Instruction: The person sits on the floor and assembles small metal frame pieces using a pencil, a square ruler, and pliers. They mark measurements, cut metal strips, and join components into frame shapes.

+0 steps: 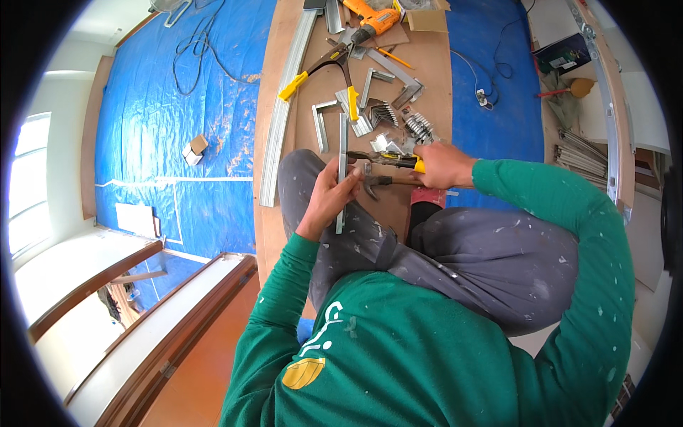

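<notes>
Just ahead of my knees, on the wooden board (427, 57), my left hand (333, 193) grasps a narrow metal channel strip (342, 167), keeping it upright on edge, apparently to steady it for the tool. My right hand (440, 164) is clenched around the yellow-handled pliers (380, 159), whose nose meets the strip near my left fingers. A hammer (380, 181) lies directly below the pliers, within reach. Beyond both hands lie cut metal brackets (380, 112), yellow-handled tin snips (329, 71) and an orange drill (373, 18). Left of my left hand runs a long metal track (284, 114).
</notes>
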Available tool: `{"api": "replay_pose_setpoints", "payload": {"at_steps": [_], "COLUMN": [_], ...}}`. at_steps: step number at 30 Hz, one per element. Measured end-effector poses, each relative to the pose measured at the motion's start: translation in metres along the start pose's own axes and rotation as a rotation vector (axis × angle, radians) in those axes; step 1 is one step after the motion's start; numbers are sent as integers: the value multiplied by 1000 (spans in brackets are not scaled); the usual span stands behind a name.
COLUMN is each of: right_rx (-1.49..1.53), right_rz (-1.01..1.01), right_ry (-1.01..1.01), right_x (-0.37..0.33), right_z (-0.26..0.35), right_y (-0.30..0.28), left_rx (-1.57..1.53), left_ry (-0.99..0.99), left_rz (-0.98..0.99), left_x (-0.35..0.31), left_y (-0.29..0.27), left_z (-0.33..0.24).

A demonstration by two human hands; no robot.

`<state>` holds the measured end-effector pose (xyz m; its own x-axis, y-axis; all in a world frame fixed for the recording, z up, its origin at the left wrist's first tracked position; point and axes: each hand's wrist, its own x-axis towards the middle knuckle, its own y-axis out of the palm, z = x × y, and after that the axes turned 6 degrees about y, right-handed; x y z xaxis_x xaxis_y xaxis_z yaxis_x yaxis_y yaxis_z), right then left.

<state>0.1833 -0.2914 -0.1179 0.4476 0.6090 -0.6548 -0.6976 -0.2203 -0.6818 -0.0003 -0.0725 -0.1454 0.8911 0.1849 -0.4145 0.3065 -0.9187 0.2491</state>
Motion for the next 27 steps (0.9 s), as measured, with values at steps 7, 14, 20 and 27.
{"api": "replay_pose_setpoints", "payload": {"at_steps": [7,14,20,27], "right_rx": [2,103,162,266], "right_rz": [-58,-193,-240,-256], "right_ry": [-16,25,68,89], "right_x": [13,13,23,39], "right_z": [-2,-8,-17,-9], "right_y": [-9,-25,-23,-24], "left_rx": [-350,-575,-1119,-727], "left_ry": [-29,83,20,-38], "left_rz": [120,157,109,232], "left_x": [10,15,32,56], "left_y": [-21,-29,-21,76], "left_z": [5,32,41,30]}}
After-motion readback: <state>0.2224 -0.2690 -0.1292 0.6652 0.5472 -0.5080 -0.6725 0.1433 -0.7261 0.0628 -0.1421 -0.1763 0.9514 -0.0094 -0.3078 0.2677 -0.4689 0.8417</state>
